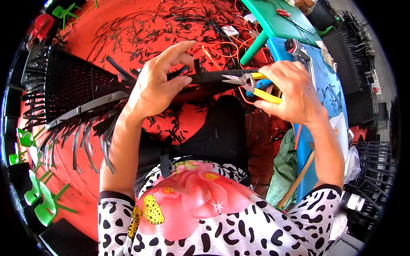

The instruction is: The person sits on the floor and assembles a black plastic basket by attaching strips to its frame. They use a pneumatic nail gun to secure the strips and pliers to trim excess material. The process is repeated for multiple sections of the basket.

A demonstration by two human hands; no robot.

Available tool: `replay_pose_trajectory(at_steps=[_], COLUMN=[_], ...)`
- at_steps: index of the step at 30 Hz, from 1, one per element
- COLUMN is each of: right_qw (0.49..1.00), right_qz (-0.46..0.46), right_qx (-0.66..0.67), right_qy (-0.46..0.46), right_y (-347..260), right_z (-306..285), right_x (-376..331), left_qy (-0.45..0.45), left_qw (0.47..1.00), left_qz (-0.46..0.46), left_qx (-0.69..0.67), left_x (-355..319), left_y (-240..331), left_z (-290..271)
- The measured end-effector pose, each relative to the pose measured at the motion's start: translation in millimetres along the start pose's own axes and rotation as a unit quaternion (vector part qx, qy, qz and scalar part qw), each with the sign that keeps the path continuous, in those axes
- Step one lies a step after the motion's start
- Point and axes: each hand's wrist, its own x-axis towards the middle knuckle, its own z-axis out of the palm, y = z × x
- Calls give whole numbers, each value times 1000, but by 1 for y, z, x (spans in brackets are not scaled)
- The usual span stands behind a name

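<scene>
My right hand [294, 91] is closed around the yellow handles of a pair of snips [252, 83]. Their metal blades are parted and point left, close to a black wrapped bar [213, 77] that crosses above my lap. At the bar's left part is my left hand [156, 79], thumb and index finger spread apart. Its thumb tip lies at the bar, beside a short upright end of black strip [197, 66]. A black woven panel [77, 85] stretches to the left of this hand, with several loose flat strips [85, 141] hanging from its edge.
Black strip offcuts litter the red floor [141, 25]. To the right stand a blue table [333, 91] with a metal tool [299, 51] on it and a green table [282, 25]. A green sack [284, 170] and a wooden stick [299, 175] lean nearby. Green chairs [45, 205] stand left.
</scene>
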Motion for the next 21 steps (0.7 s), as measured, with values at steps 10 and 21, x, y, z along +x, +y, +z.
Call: replay_pose_trajectory(at_steps=[10,21], right_qw=[998,991], right_qz=[-24,-91], right_qx=[-22,-90], right_qy=[-59,32], right_y=[-18,-8], right_z=[13,37], right_x=[32,23], left_qy=[-10,-46], left_qw=[999,995], left_qz=[4,22], left_qx=[-35,-81], left_x=[-10,-10], left_y=[-2,1], left_z=[7,12])
